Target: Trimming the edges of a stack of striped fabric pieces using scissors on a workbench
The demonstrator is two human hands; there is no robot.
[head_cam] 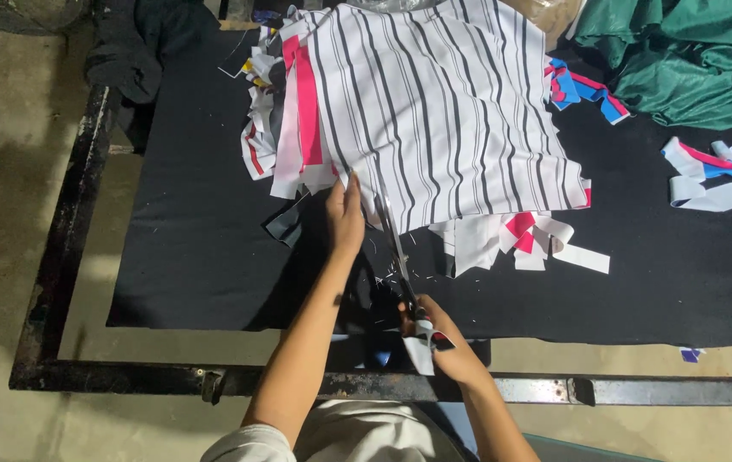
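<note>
White fabric [443, 111] with black stripes, pink-edged stack, left hand [345, 214] pinching its edge, right hand [443, 342] gripping scissors [396, 248] cutting in

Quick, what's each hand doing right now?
Left hand: pinching the near edge of the white, black-striped fabric stack.
Right hand: closed on the handles of the metal scissors, blades at the fabric's edge.
</note>
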